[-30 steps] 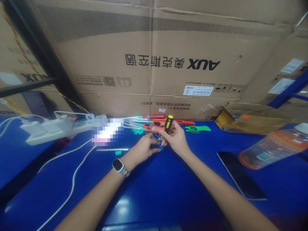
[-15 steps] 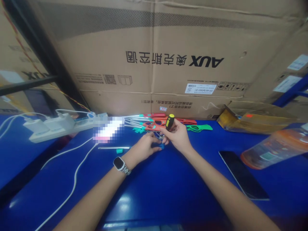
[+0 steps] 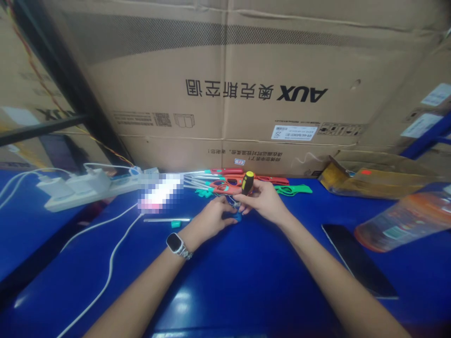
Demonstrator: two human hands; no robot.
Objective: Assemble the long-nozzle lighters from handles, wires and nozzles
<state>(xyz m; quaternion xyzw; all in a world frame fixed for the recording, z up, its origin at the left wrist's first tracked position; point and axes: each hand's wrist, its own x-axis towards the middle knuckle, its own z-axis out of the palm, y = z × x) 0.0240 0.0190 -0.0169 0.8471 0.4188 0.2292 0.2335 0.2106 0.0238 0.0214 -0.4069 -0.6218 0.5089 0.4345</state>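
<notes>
Driver work seems in hand: right hand [image 3: 265,202] is gripping the driver [image 3: 247,183] near upright between thumb and fingers; tip is hiding from view. Left thumb and fingers are pinching the blue part [image 3: 237,217], in front of the lighters [image 3: 227,171]; can't tell if it's touching the table [image 3: 232,272]. Forearms are angling inward, hands meeting. Next move probably calls for bracing the part, aligning the driver.
</notes>
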